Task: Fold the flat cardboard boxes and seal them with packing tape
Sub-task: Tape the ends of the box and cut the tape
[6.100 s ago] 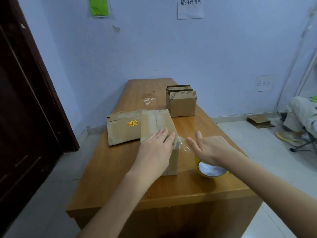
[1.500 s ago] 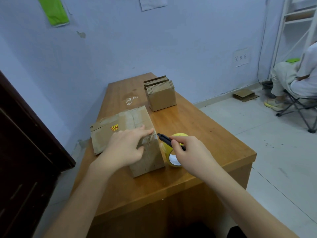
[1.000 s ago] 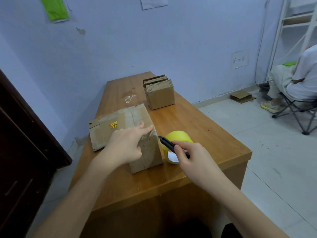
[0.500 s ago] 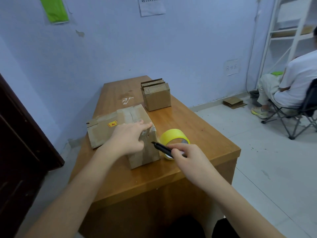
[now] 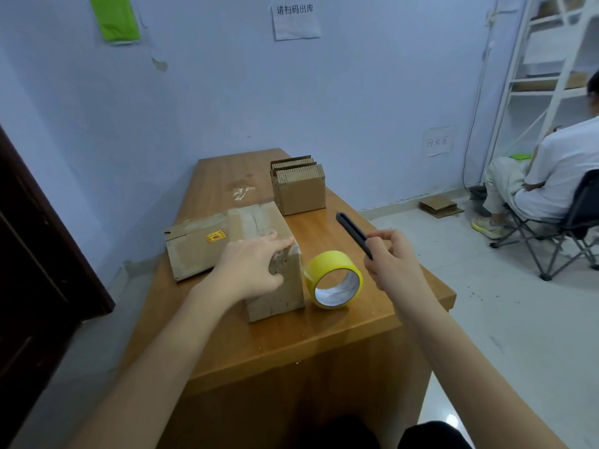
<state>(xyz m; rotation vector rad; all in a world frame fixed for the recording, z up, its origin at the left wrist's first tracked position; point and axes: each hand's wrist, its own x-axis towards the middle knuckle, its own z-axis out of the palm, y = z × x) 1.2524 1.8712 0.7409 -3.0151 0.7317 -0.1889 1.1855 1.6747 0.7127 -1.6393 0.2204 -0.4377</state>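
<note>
— How did the fingers lie?
— The left hand rested on the near end of the folded cardboard box, fingers stretched flat along its top edge, thumb down on the near face. The right hand was raised above the table, its fingers curled round a dark box cutter that pointed up and to the far left.
— And the tape?
— The yellow tape roll stood on edge just right of the box, near the table's near right corner, with a strip running to the box's corner.
— What else was on the table?
— A flattened box with a yellow label lay against the folded one's left side. A stack of flat cardboard boxes stood farther back. On the right, a seated person faced a white shelf.
</note>
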